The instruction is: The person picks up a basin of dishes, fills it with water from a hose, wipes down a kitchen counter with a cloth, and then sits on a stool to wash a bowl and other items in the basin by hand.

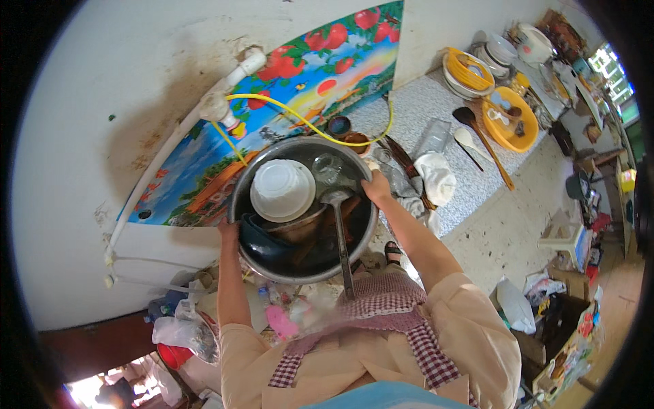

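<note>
My left hand (229, 230) grips the left rim of a large round metal basin (301, 278), and my right hand (377, 188) grips its right rim. Dark water fills much of the basin. Stacked white bowls (278, 184) lie in it, beside a clear glass dish (327, 168). A metal ladle (341, 230) rests with its handle over the near rim, towards my apron. A dark, rounded vessel (260, 240) lies partly under water at the left. The fingertips of both hands are hidden.
A yellow hose (301, 120) runs from the wall pipe (168, 148) over the basin's far side. Right of it, a speckled counter (414, 102) holds a white cloth (437, 179), a wooden-handled spatula (490, 151) and an orange basin (526, 140). A white stool (562, 237) stands on the floor.
</note>
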Tool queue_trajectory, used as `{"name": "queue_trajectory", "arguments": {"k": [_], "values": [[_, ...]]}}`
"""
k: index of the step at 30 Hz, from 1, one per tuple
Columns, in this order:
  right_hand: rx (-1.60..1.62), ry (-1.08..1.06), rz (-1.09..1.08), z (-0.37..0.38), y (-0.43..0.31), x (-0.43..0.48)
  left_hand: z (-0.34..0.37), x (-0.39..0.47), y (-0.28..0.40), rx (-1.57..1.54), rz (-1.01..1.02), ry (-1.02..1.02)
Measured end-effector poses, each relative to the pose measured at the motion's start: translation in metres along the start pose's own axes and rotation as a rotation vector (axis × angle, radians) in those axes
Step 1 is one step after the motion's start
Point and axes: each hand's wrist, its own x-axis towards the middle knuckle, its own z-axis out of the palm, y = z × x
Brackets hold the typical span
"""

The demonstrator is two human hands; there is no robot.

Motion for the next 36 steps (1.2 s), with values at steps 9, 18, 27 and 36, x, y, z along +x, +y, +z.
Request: {"name": "queue_trajectory", "arguments": {"k": [9,18,27,36], "values": [[0.013,-0.003,-0.078,-0.022,-0.006,-0.04,-0.031,-0.005,-0.071,0.152,-0.09,0.022],[0.049,-0.033,-0.171,-0.06,0.006,-0.068,-0.052,-0.083,-0.013,0.17,-0.053,0.081],[0.245,0.071,-0.257,-0.149,0.107,-0.085,0.01,-0.212,0.119,0.199,0.004,0.079],[0.055,0.291,-0.164,-0.331,0.197,-0.131,0.161,-0.275,0.157,-0.121,0.056,-0.126]]}}
